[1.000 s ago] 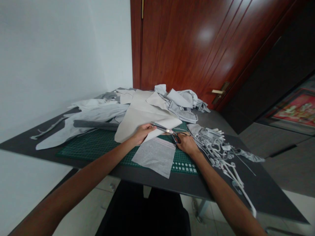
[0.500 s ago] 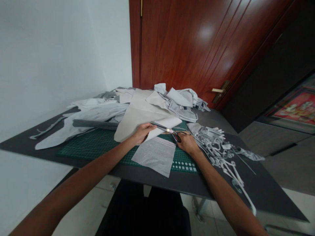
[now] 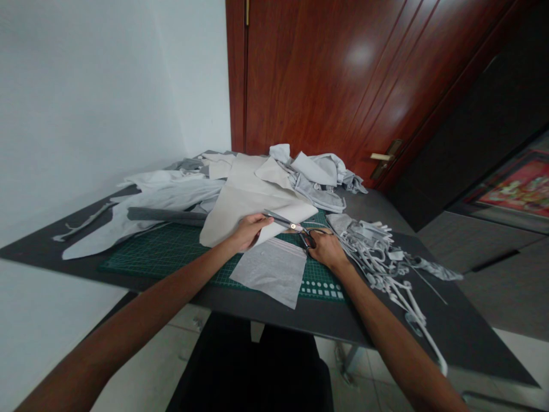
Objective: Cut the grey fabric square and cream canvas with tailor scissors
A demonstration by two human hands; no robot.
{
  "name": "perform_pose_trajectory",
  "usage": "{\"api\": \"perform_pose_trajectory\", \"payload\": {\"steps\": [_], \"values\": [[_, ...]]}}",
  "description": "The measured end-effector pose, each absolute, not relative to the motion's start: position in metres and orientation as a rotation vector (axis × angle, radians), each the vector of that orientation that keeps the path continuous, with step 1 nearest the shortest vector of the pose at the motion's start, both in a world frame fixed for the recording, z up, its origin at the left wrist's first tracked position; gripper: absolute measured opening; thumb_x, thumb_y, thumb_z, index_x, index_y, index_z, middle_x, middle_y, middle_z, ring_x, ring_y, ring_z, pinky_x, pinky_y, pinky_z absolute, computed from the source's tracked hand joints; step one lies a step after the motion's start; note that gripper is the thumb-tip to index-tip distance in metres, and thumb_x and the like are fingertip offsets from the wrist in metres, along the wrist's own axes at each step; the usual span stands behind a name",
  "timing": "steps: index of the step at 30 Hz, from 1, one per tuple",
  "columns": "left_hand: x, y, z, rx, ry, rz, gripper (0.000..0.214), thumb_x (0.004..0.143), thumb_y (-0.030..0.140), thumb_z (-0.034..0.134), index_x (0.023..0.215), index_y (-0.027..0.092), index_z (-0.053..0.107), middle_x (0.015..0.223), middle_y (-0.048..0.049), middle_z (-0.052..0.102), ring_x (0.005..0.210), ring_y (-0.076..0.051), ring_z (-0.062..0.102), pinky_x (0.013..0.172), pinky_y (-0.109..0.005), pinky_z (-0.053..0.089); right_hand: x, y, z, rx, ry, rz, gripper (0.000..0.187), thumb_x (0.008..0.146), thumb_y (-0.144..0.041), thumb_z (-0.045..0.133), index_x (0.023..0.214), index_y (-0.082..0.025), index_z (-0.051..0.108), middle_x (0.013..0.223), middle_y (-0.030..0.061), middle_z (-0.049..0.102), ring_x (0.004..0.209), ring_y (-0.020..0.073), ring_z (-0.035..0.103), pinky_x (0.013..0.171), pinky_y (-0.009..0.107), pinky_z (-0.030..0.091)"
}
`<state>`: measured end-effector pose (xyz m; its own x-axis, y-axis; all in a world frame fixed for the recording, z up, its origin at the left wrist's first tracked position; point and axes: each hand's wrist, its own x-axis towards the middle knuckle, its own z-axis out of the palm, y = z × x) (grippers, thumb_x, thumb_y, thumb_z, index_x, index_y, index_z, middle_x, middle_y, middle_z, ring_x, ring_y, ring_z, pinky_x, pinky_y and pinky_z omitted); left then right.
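Observation:
My right hand [image 3: 326, 247] is wrapped round the dark handles of a pair of scissors [image 3: 293, 226]. Their metal blades point left across a large cream fabric sheet [image 3: 244, 200], whose near edge is folded over. Close to the blade tips, my left hand [image 3: 252, 229] pinches this cream fabric between thumb and fingers. Just below both hands, a grey fabric piece [image 3: 272, 272] with pale stripes along its top lies flat, its lower corner reaching past the cutting mat [image 3: 141, 252].
White cloth [image 3: 167, 194] and a dark grey roll [image 3: 167, 215] lie at the left. Grey garments [image 3: 319, 177] are heaped at the back by the door [image 3: 309, 80]. Tangled strips and cords [image 3: 377, 252] cover the right side of the dark table [image 3: 467, 332].
The scissor blades look slightly further apart than before. Both hands and the fabrics have stayed almost in place.

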<state>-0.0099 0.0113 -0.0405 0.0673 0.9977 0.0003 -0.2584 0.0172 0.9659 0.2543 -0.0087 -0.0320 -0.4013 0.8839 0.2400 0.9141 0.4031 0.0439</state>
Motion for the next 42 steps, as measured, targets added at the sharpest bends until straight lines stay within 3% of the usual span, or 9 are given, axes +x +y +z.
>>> {"api": "perform_pose_trajectory", "payload": {"steps": [6,15,27,36,42], "values": [[-0.0093,0.0108,-0.0399,1.068,0.967,1.274,0.045,0.055,0.05,0.092,0.068,0.015,0.066,0.052,0.0068,0.047,0.046,-0.007,0.036,0.046,-0.025,0.019,0.2561,-0.007,-0.0311,-1.621,-2.482,-0.222,0.019,0.099,-0.026,0.051,0.103,-0.018,0.068,0.103,0.0107,0.075,0.096,0.0248,0.067,0.083,0.03,0.045],[-0.009,0.0117,-0.0395,1.075,0.966,1.279,0.044,0.055,0.049,0.091,0.068,0.015,0.066,0.052,0.0059,0.049,0.047,-0.007,0.037,0.047,-0.025,0.019,0.2523,-0.0123,-0.0269,-1.618,-2.482,-0.206,0.018,0.092,-0.028,0.057,0.103,-0.017,0.068,0.104,0.0114,0.075,0.099,0.0271,0.067,0.085,0.032,0.045],[-0.0089,0.0116,-0.0401,1.055,0.966,1.276,0.044,0.055,0.048,0.092,0.069,0.015,0.066,0.053,0.0052,0.05,0.048,-0.008,0.039,0.047,-0.025,0.021,0.2501,-0.012,-0.0285,-1.626,-2.462,-0.189,0.022,0.095,-0.029,0.054,0.108,-0.017,0.067,0.106,0.0115,0.075,0.098,0.0265,0.067,0.084,0.032,0.046],[-0.0093,0.0118,-0.0402,1.068,0.97,1.282,0.044,0.056,0.049,0.092,0.068,0.016,0.065,0.052,0.006,0.048,0.047,-0.008,0.037,0.047,-0.025,0.021,0.2521,-0.0122,-0.0253,-1.621,-2.473,-0.169,0.014,0.091,-0.018,0.056,0.1,-0.02,0.067,0.103,0.0096,0.075,0.099,0.0251,0.066,0.085,0.03,0.045],[-0.0091,0.012,-0.0408,1.078,0.959,1.277,0.045,0.055,0.05,0.092,0.071,0.016,0.067,0.052,0.0061,0.048,0.047,-0.008,0.038,0.047,-0.024,0.02,0.252,-0.0111,-0.0282,-1.615,-2.474,-0.186,0.013,0.092,-0.022,0.056,0.099,-0.019,0.066,0.1,0.0104,0.074,0.095,0.0254,0.067,0.082,0.031,0.045]]}}
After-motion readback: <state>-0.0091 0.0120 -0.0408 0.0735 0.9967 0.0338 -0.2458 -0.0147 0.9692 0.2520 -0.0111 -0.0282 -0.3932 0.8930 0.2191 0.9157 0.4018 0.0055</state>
